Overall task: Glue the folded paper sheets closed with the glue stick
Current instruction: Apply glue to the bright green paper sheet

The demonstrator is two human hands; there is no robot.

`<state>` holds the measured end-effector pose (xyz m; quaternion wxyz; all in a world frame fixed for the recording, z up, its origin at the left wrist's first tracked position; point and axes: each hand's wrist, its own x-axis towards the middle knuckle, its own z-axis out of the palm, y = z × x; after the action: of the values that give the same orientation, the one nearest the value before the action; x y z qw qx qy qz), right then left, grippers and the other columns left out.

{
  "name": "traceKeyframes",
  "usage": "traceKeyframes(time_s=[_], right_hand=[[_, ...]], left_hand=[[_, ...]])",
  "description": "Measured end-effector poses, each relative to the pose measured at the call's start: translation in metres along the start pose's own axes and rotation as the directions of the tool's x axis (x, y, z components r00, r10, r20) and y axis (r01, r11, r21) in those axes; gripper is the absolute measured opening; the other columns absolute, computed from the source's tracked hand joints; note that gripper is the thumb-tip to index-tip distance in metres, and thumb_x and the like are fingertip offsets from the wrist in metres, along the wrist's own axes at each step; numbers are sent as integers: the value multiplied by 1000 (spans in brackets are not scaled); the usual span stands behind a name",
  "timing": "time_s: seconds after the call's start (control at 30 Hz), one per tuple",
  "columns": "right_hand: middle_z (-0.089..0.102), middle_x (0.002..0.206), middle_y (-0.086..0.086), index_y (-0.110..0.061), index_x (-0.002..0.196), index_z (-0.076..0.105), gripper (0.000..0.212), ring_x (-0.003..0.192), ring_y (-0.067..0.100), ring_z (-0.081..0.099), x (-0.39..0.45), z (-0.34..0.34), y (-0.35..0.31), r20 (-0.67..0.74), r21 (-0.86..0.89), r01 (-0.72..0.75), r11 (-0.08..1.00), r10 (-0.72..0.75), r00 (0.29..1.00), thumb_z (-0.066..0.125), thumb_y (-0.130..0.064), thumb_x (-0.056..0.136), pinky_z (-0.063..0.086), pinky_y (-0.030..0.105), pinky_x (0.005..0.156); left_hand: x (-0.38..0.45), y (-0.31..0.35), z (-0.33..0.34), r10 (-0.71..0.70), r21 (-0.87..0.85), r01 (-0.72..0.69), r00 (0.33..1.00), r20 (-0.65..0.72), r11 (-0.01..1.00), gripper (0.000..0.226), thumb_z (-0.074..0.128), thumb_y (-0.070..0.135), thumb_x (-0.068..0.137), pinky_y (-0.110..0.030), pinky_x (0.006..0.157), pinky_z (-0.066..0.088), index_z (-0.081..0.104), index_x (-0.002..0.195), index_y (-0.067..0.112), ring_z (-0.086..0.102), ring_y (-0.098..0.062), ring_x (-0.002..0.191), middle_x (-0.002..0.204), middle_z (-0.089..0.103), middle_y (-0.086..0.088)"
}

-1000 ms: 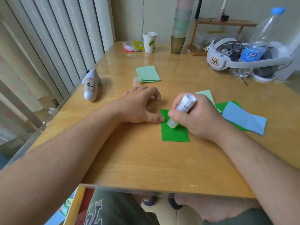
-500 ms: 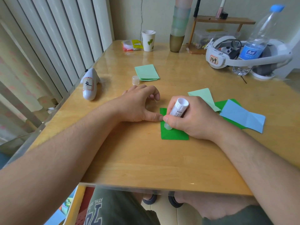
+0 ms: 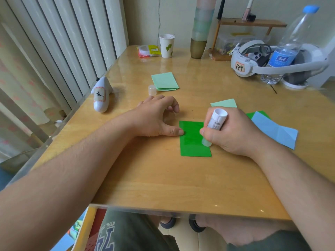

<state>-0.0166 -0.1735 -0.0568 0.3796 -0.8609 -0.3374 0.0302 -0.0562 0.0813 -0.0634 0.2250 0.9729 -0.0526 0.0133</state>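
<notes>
glue stick (image 3: 215,122) gripped in right hand (image 3: 233,133) fingers (image 3: 204,132), tip on green paper (image 3: 194,142).

headset (image 3: 243,67) tag: "149" | shorts (image 3: 116,236): "athl" | water bottle (image 3: 282,51) label: unreadable

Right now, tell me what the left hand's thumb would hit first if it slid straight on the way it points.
The left hand has its thumb on the dark green paper; sliding on, it would probably meet the glue stick in the right hand.
</notes>
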Motion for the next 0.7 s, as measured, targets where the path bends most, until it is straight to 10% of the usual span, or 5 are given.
traceKeyframes(time_s=[0.27,0.7], right_hand=[[45,56,-12,-14,71,56,25,57,8,41,3,0,-1,-129,261,46,964,-13,992,69,-35,74,35,23,55],[57,63,-5,-23,76,63,21,60,13,49,4,24,-20,21,133,102,986,-106,994,76,-39,79,40,28,57]], left_hand=[[0,2,-2,-7,15,7,1000,25,1000,54,78,70,71,-43,110,36,50,111,47,41,-15,119,110,44,26],[-1,2,-1,-28,30,26,998,53,999,70,59,84,51,-43,108,36,47,110,49,40,-16,120,113,45,24]])
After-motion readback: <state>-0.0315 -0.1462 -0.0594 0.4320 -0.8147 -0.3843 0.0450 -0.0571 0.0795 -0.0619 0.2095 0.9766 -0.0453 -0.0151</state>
